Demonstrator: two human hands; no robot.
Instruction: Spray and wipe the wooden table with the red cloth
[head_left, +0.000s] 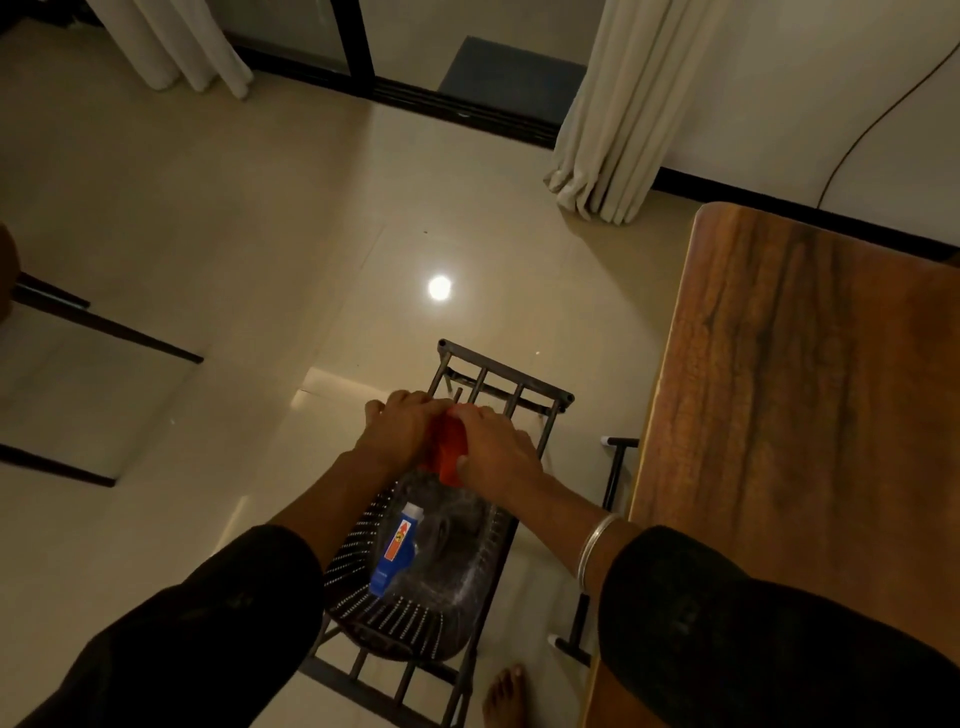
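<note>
The red cloth (448, 448) is bunched between my two hands, above the far end of a dark plastic basket (363, 603). My left hand (400, 434) grips its left side and my right hand (496, 452) grips its right side. A spray bottle (397, 548) with a blue label and white cap lies flat inside the basket, just below my hands. The wooden table (810, 415) stretches along the right side, apart from both hands.
The basket rests on a black metal rack (506, 384) standing on the glossy tiled floor. A black table leg (615, 467) is beside it. My bare foot (506, 696) is near the bottom. Curtains (618, 114) and a sliding door lie ahead; dark furniture legs (104, 322) stand left.
</note>
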